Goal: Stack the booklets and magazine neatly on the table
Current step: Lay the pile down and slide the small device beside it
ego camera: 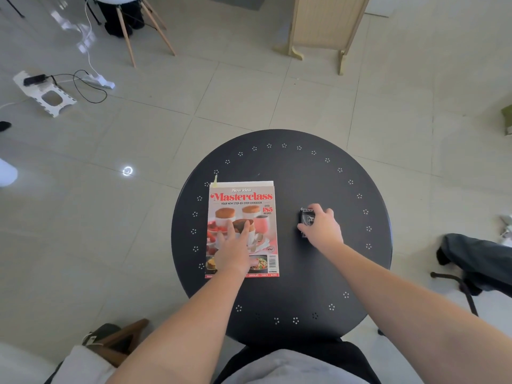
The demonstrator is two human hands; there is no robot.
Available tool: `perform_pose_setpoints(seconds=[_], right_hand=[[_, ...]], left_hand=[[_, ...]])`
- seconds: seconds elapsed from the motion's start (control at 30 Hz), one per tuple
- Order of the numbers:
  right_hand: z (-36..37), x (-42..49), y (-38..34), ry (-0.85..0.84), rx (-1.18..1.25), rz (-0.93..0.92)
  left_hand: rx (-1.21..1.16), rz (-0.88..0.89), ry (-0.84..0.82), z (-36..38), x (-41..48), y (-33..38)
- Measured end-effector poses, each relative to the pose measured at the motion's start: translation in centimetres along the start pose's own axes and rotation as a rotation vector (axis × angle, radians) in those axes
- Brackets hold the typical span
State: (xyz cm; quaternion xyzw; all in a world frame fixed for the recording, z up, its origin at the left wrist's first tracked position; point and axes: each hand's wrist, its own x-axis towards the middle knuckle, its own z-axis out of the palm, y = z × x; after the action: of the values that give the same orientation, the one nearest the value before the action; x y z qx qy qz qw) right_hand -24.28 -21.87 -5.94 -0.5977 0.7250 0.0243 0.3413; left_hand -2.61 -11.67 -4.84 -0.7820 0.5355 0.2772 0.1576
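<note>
Two hands work a round black table (318, 273): left hand (234, 253) pressed flat, fingers spread, steadying the magazine (243, 206); right hand (322, 227), right of it, pinching a small dark booklet (307, 218).

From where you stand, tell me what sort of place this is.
Probably a room in a home or small studio: a round black table on pale floor tiles, a wooden-legged chair, and a power strip trailing cables across the floor.
</note>
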Motion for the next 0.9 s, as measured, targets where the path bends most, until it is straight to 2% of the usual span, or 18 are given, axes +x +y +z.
perform_pose_setpoints(seconds=[0.33, 0.9], right_hand=[[1.7, -0.5, -1.0, 0.004, -0.001, 0.019], [1.8, -0.2, -0.8, -0.013, -0.026, 0.02]], left_hand=[[0.013, 0.009, 0.059, 0.9, 0.5, -0.6], [0.013, 0.014, 0.062, 0.6, 0.2, -0.6]])
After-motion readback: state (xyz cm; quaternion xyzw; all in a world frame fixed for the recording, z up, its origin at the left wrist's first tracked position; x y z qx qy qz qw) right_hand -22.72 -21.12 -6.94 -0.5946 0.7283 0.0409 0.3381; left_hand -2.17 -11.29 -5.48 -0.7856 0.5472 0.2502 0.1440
